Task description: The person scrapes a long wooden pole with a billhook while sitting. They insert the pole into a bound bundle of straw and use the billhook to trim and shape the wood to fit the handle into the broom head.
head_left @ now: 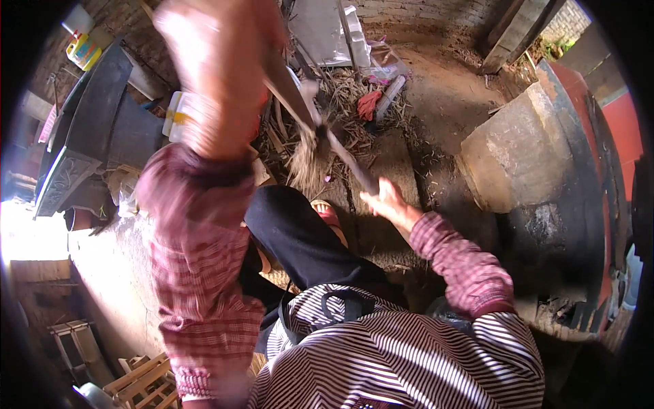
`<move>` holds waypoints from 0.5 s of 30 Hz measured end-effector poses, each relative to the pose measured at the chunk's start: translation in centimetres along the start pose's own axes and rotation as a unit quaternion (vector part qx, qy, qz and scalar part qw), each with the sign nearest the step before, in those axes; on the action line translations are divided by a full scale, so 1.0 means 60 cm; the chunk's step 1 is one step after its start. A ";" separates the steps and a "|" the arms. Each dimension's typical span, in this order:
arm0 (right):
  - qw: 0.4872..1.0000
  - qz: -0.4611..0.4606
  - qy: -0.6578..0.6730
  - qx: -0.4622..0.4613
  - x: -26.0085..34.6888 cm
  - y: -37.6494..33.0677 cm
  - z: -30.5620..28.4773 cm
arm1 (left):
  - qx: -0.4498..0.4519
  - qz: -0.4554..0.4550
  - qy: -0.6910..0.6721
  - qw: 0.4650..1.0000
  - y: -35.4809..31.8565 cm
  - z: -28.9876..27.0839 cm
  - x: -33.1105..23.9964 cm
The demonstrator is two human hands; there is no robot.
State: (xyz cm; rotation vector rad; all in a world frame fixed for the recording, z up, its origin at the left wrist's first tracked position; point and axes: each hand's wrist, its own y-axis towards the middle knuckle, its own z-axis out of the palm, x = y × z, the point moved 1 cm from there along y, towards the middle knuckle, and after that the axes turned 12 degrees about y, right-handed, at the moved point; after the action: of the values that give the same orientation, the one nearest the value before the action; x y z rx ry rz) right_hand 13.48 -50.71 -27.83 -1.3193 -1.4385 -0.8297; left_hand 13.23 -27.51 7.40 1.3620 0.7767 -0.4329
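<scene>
A long wooden stick (354, 163) slants down from upper left to the middle, with a dark joint partway along; I cannot tell whether it is one piece or two. My right hand (390, 203) is closed round its lower end. Raised high and close to the camera, my left hand (218, 61) is smeared by motion, with the stick's upper part coming out beside it; it looks wrapped round it, though its fingers are blurred. Below the joint, a frayed tuft of straw-coloured fibres (308, 163) hangs over the littered ground.
Dry twigs and chips (340, 95) litter the ground ahead, with a red cloth (368, 105) among them. On the right stands a rounded concrete structure (518, 150). A dark carved panel (88, 129) leans at left, near a yellow jug (83, 52). Wooden slats (139, 382) lie lower left.
</scene>
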 end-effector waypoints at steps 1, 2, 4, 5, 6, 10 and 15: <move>0.998 0.046 -0.033 0.042 -0.050 -0.036 -0.006 | -0.002 -0.057 0.034 0.998 -0.033 0.027 0.000; 0.995 0.057 -0.038 0.068 -0.056 -0.063 0.006 | -0.008 -0.001 0.060 0.998 -0.043 0.006 0.042; 0.993 0.079 -0.001 0.089 -0.044 -0.085 0.047 | -0.039 -0.013 0.146 0.988 -0.075 -0.034 0.085; 0.986 0.126 0.060 0.087 -0.047 -0.090 0.052 | -0.033 -0.050 0.097 0.993 -0.072 -0.036 0.062; 0.974 0.171 0.121 0.083 -0.051 -0.096 0.055 | -0.027 -0.087 0.047 0.995 -0.065 -0.039 0.050; 0.957 0.152 0.210 0.129 0.002 -0.097 0.049 | 0.088 -0.008 -0.067 0.994 -0.100 -0.120 0.043; 0.945 0.161 0.262 0.107 0.007 -0.108 0.051 | 0.013 -0.022 -0.025 0.999 -0.172 -0.179 0.026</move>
State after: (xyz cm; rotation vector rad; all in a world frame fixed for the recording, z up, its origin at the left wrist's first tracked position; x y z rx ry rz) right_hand 6.54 -48.88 -27.49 -1.0270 -0.8382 -0.7114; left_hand 4.60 -18.73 -1.16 1.3563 0.7627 -0.5116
